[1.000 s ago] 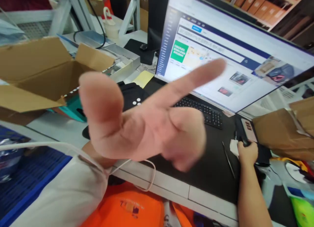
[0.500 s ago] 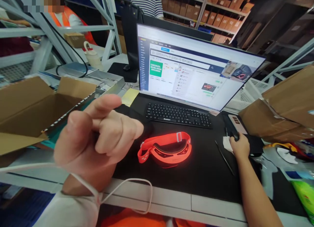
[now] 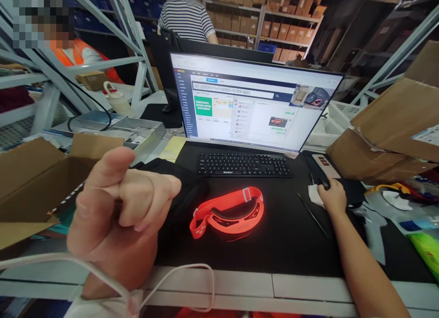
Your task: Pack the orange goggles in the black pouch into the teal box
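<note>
We had the goggles (image 3: 235,226) mid-frame, red-orange, lying on the dark-topped counter (image 3: 274,258), strap looped behind and out to the left. Neither hand touched them. We saw the left hand (image 3: 120,208) big in the left of the frame, raised, index finger pointing out, other fingers curled; no object showed in its grip, and we couldn't tell if thumb and fingers met. A white cable (image 3: 213,286) crossed the wrist and looped at lower centre. We had the right hand (image 3: 332,196) at centre right, its grip clamped on a dark thing we read as a mouse (image 3: 324,184), mostly covered. A white rag (image 3: 314,195) sat just beside it, a thin tool (image 3: 313,216) slanting nearby. Above the goggles we saw the keyboard (image 3: 245,165), then the lit monitor (image 3: 254,112) behind. We also logged a yellow note (image 3: 173,148) left of the keyboard, an open box (image 3: 29,160) at the left edge, brown cartons (image 3: 384,112) at upper right, and a person in stripes (image 3: 185,18) at top centre.
</note>
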`<action>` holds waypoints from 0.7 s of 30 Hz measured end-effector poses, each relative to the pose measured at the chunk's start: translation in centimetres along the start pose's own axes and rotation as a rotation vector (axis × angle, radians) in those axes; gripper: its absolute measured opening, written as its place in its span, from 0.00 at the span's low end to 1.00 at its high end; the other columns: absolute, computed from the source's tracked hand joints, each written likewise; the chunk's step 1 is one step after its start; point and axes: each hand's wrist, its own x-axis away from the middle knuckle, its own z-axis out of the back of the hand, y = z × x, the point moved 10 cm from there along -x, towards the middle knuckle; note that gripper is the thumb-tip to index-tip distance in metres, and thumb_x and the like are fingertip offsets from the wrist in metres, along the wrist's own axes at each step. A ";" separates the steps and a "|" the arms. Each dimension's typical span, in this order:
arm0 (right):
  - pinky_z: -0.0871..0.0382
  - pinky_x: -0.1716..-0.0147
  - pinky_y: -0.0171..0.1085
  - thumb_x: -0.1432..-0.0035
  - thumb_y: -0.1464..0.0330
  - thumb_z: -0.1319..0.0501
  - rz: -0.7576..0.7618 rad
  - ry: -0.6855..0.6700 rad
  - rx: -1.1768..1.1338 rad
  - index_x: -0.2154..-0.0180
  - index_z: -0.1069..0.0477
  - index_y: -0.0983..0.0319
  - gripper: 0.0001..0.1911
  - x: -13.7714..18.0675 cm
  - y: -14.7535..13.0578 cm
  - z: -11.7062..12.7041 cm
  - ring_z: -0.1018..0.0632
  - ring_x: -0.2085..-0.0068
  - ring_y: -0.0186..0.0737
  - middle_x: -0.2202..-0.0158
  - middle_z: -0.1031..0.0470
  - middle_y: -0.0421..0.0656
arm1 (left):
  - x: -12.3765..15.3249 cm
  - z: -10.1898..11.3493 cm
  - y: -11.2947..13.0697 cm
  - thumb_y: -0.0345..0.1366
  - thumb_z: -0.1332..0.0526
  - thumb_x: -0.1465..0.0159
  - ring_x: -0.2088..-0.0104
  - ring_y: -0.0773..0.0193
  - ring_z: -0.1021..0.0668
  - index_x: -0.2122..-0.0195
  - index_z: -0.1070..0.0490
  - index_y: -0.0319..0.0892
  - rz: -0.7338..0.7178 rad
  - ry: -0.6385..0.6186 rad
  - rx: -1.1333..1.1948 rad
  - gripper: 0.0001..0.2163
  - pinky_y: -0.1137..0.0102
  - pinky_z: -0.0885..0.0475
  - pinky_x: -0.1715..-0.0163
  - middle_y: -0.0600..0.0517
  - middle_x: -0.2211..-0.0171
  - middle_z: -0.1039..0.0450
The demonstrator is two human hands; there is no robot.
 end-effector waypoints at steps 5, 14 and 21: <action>0.32 0.36 0.53 0.39 0.57 0.45 0.010 0.053 -0.019 0.36 0.26 0.70 0.35 0.1 0.0 0.5 0.27 0.36 0.60 0.33 0.29 0.61 | 0.5 2.1 -0.6 0.37 0.20 0.41 0.80 0.78 0.32 0.43 0.21 0.51 0.024 0.314 -0.018 0.25 0.79 0.25 0.71 0.65 0.79 0.36; 0.31 0.37 0.53 0.37 0.59 0.44 0.027 -0.009 -0.010 0.37 0.25 0.69 0.33 0.0 -0.1 -0.4 0.26 0.36 0.60 0.34 0.28 0.59 | -1.0 1.3 -0.9 0.31 0.26 0.34 0.88 0.84 0.34 0.37 0.26 0.43 0.016 0.012 -0.008 0.24 0.78 0.34 0.85 0.63 0.72 0.26; 0.28 0.40 0.56 0.36 0.59 0.44 0.017 0.017 0.016 0.39 0.22 0.66 0.30 0.1 0.2 -0.3 0.24 0.39 0.61 0.35 0.27 0.59 | -0.5 1.8 -0.9 0.30 0.25 0.36 0.91 0.85 0.37 0.46 0.19 0.42 -0.041 -0.001 -0.027 0.17 0.75 0.39 0.84 0.62 0.71 0.24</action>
